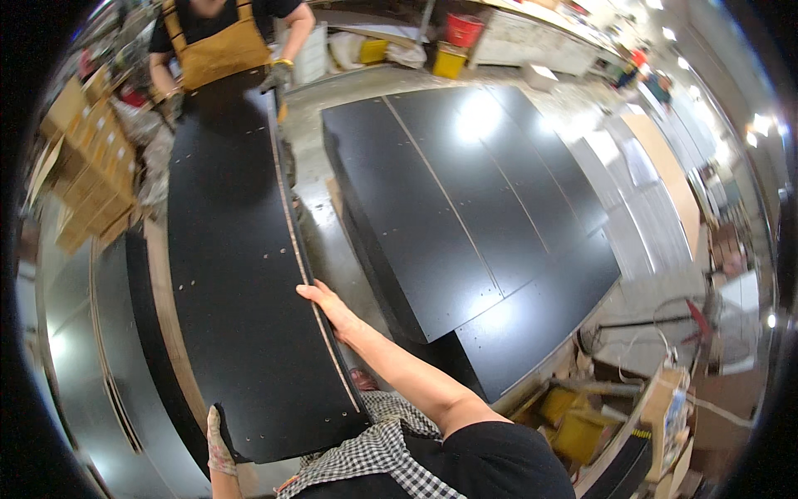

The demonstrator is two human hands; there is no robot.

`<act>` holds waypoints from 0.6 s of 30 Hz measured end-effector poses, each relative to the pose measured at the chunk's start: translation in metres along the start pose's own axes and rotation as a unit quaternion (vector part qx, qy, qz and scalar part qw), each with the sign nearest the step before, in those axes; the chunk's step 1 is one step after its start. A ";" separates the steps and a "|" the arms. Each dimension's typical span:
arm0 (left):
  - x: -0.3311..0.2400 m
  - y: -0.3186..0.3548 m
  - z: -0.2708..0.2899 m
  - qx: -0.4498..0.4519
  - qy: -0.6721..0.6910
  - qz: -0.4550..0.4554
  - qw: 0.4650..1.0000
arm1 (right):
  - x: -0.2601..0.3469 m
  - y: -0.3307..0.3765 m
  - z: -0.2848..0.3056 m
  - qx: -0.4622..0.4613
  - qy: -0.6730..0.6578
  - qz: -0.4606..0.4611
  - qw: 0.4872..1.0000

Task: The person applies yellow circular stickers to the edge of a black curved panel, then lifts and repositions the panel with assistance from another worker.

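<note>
A long black panel (233, 249) with small drilled holes runs from my body toward the far end. My right hand (326, 303), bare, rests against the panel's right edge about halfway along, fingers bent over the edge. My left hand (219, 441), in a patterned glove, grips the panel's near left corner. At the far end another person in a tan apron (218, 51) holds the same panel with gloved hands (277, 76).
A wide stack of black panels (465, 216) lies to the right across a concrete floor gap. Cardboard boxes (91, 158) are stacked at the left. Yellow bins (573, 420) stand at lower right, a red bucket (462, 29) and a yellow bin at the back.
</note>
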State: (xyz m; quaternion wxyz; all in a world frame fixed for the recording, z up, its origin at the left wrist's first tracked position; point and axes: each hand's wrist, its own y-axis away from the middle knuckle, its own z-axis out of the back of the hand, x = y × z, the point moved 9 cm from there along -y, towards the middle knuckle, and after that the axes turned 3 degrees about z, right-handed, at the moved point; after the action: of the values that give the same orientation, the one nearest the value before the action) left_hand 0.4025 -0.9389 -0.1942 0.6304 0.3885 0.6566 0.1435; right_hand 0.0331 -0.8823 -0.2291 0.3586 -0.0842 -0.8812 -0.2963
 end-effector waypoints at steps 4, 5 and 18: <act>0.002 -0.008 -0.008 0.047 -0.010 -0.007 0.999 | -0.019 0.017 0.002 0.007 -0.021 0.033 0.999; -0.002 -0.008 -0.015 0.088 0.016 -0.044 0.995 | -0.025 0.021 -0.002 0.049 -0.046 0.030 0.997; -0.015 -0.100 -0.049 0.105 -0.069 0.036 0.991 | -0.092 0.061 0.080 -0.100 -0.071 -0.062 0.990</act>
State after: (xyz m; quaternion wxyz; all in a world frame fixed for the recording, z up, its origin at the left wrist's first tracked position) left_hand 0.3219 -1.0001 -0.2436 0.6240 0.4851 0.6087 0.0692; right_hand 0.0761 -0.7802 -0.3089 0.2655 -0.0862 -0.8738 -0.3982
